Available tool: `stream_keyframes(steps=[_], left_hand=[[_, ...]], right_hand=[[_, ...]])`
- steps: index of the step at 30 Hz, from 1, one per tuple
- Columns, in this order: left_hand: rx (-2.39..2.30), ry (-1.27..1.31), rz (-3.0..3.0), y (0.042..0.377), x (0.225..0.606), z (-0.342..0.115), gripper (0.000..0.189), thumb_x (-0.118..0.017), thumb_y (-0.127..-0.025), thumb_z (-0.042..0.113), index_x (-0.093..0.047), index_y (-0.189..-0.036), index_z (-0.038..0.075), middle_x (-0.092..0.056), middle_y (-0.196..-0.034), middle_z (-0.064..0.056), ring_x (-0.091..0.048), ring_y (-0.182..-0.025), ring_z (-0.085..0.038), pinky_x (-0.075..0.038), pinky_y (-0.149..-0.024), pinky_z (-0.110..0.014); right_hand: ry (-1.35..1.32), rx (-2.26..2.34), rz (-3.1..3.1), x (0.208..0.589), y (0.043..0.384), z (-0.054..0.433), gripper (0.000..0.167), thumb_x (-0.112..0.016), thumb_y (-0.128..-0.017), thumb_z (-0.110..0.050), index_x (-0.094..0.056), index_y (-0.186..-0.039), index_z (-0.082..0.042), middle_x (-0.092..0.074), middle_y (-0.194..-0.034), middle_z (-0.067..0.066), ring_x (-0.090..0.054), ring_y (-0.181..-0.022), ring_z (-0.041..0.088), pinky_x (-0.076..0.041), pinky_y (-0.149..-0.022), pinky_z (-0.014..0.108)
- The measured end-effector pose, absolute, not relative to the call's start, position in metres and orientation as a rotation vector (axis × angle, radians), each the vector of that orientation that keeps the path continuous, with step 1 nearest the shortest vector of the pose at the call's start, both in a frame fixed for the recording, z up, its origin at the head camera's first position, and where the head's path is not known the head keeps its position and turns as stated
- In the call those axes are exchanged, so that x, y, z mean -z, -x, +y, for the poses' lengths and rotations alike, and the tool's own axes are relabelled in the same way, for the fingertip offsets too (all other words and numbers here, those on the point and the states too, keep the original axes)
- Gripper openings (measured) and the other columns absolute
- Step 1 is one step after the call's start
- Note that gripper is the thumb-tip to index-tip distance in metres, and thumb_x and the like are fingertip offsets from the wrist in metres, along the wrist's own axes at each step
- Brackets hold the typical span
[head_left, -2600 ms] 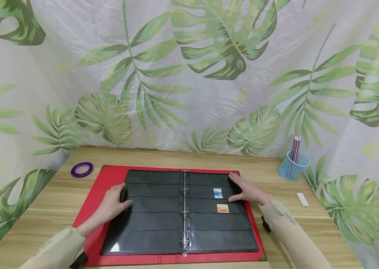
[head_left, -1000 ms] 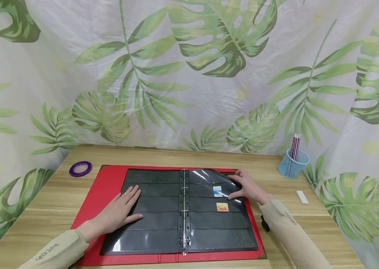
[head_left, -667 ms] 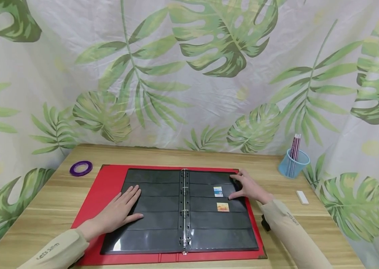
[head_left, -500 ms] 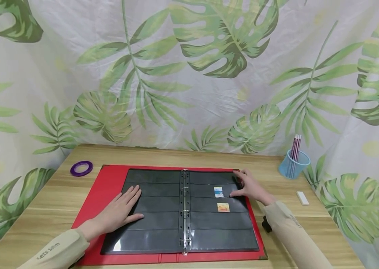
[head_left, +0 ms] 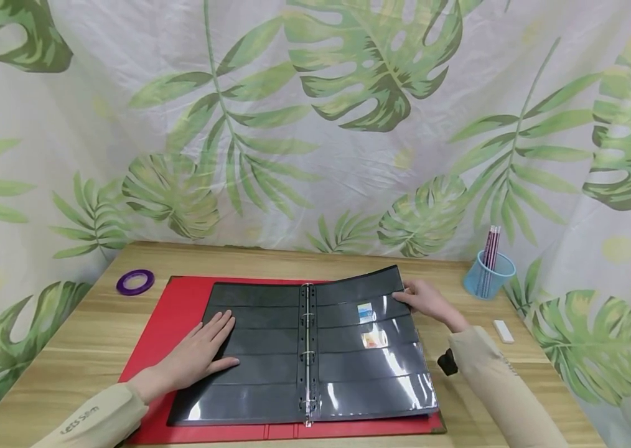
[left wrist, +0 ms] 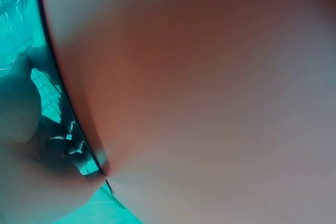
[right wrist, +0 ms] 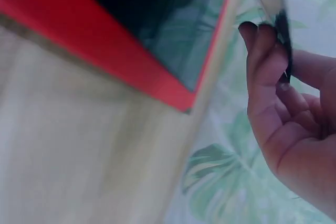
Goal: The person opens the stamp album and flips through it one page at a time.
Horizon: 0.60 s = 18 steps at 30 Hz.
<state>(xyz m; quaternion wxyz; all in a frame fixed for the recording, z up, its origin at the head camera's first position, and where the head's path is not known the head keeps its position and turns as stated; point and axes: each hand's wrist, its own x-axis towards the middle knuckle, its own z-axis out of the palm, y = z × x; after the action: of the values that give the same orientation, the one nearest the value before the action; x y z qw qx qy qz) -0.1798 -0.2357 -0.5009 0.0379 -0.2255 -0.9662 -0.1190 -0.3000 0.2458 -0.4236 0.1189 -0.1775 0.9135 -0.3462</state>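
A red ring binder (head_left: 147, 323) lies spread on the wooden table, with black pocket pages on both sides of its metal rings (head_left: 308, 356). My right hand (head_left: 430, 300) pinches the outer edge of the right-hand black page (head_left: 360, 367), which is lifted off the binder along that side. Thumb and fingers close on the page edge in the right wrist view, the hand (right wrist: 294, 108) beside it. Two small stamps, one blue and white (head_left: 365, 312), one orange (head_left: 374, 338), show in that page's pockets. My left hand (head_left: 195, 354) rests flat, fingers straight, on the left page (head_left: 259, 339).
A purple ring-shaped roll (head_left: 135, 282) lies at the table's back left. At the right stand a blue mesh pencil cup (head_left: 486, 279) holding several striped pencils (head_left: 491, 249), and a white eraser (head_left: 503, 331). A leaf-patterned curtain (head_left: 271, 124) hangs behind the table.
My left hand has moved from the left page's edge to lie flat on the page. My right hand has gripped the right page and raised its outer edge, shifting slightly right.
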Motion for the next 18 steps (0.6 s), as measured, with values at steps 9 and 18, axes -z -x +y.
stream_keyframes(steps=[9, 18], left_hand=[[0.357, 0.693, -2.965, 0.179, 0.500, -0.236, 0.083, -0.062, -0.091, 0.055, -0.042, -0.148, -0.003, -0.039, -0.156, -0.023, -0.037, -0.144, -0.045, -0.036, -0.111, -0.064], [0.350, 0.697, -2.970, 0.180, 0.501, -0.237, 0.084, -0.060, -0.091, 0.056, -0.042, -0.148, -0.003, -0.039, -0.156, -0.023, -0.037, -0.144, -0.045, -0.036, -0.110, -0.064]], right_hand=[[0.467, 1.305, 2.357, 0.378, 0.303, 0.237, 0.033, -0.042, -0.107, -0.018, -0.054, -0.117, 0.011, -0.073, -0.096, 0.017, -0.072, -0.079, 0.010, -0.061, -0.076, 0.034], [0.456, 1.308, 2.375, 0.342, 0.307, 0.212, 0.031, -0.042, -0.107, -0.025, -0.042, -0.082, -0.008, -0.040, -0.061, -0.007, -0.044, -0.054, 0.006, -0.050, -0.060, 0.025]])
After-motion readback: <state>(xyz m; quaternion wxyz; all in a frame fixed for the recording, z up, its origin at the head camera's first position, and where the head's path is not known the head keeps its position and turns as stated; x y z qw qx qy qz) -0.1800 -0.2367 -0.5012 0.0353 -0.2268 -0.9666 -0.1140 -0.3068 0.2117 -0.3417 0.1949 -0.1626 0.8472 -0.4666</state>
